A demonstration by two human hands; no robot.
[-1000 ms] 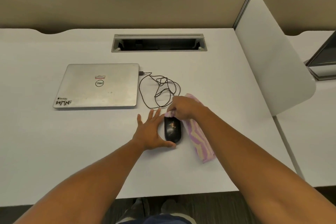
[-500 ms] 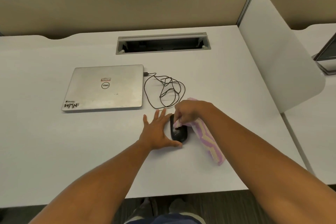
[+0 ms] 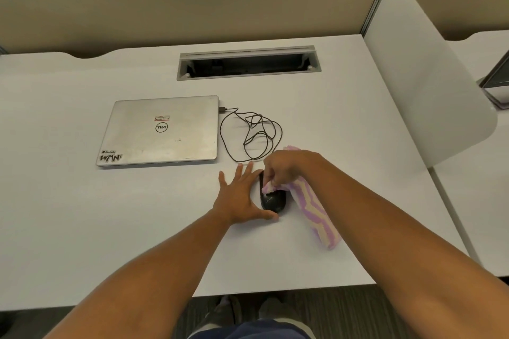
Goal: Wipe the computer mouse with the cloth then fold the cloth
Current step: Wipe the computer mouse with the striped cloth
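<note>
Since a second ago my right hand [image 3: 281, 170] has slid the bunched end of the cloth [image 3: 314, 209] from the mouse's far end down onto its middle — half a second ago it was only partway there. My left hand [image 3: 242, 195] has stayed put, fingers straight and spread flat on the desk [image 3: 82, 228], thumb tip against the near left side of the mouse.

The right hand's fingers are curled, pinching a wad of cloth and pressing it onto the computer mouse [image 3: 272, 199]. The mouse is black and glossy, its near half showing, its far half hidden under the wad and my knuckles. It sits near the middle of the desk, toward the right, closer to the front edge than the closed silver Dell laptop [image 3: 162, 132]. Its black cable [image 3: 253, 135] loops between them.

The cloth is striped pink-purple and cream — its loose end trails toward the front right, lying on the desk just beside the mouse.
</note>
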